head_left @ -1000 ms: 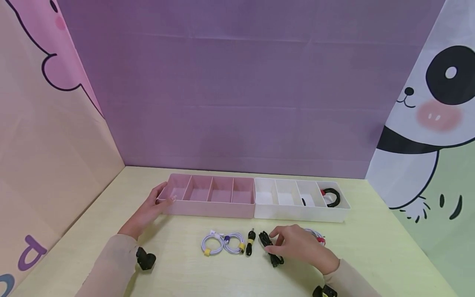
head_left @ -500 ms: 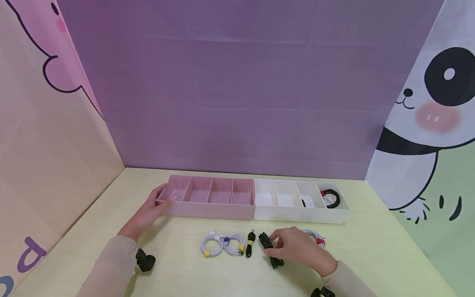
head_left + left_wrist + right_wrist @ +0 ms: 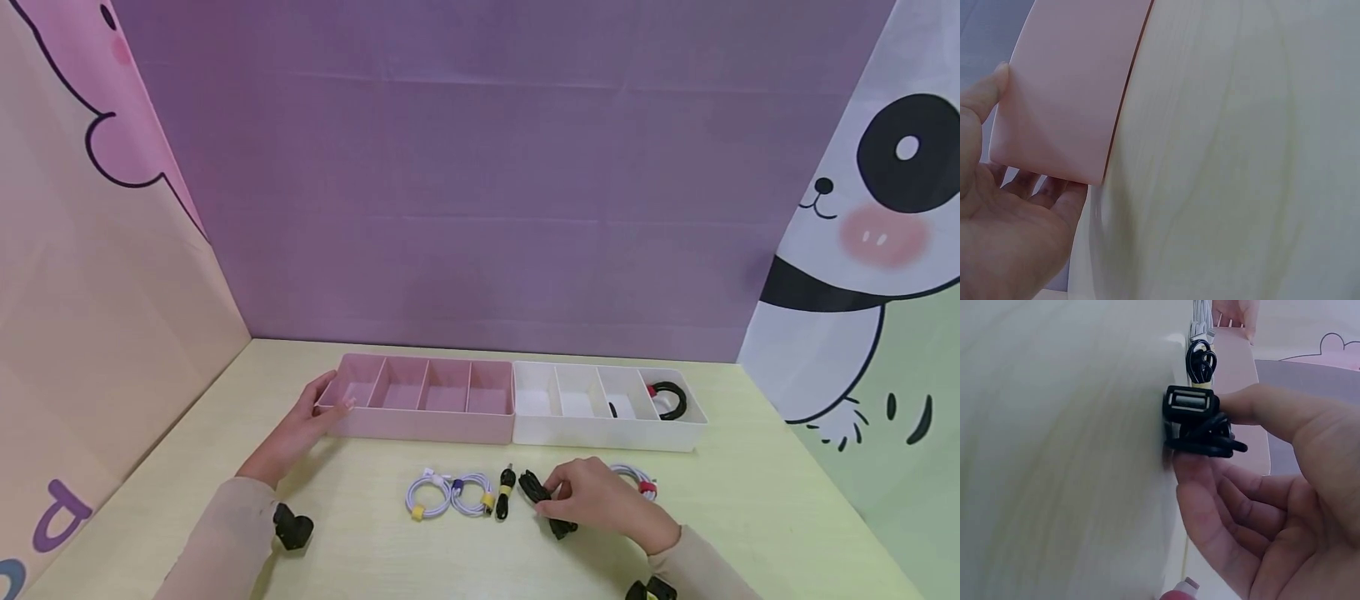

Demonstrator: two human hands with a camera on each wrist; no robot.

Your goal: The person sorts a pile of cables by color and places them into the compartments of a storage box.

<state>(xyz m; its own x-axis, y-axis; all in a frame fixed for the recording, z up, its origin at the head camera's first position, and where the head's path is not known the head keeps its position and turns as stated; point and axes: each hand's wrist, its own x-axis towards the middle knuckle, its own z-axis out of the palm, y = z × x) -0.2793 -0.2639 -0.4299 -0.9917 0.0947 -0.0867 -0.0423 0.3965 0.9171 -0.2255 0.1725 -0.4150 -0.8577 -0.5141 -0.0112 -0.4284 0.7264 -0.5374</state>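
Black cable (image 3: 534, 487): folded into a bundle, USB socket (image 3: 1190, 400) at one end, pinched by the right hand (image 3: 596, 497). Pink tray (image 3: 427, 425): four-compartment, upright, left end gripped by the left hand (image 3: 303, 423).

Purple letter (image 3: 72, 497), left wall (image 3: 120, 308), reading uncertain

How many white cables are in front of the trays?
3: the left coil and the right coil of a pair before the pink tray, plus a red-tied coil partly hidden behind the right hand. More could be hidden there.
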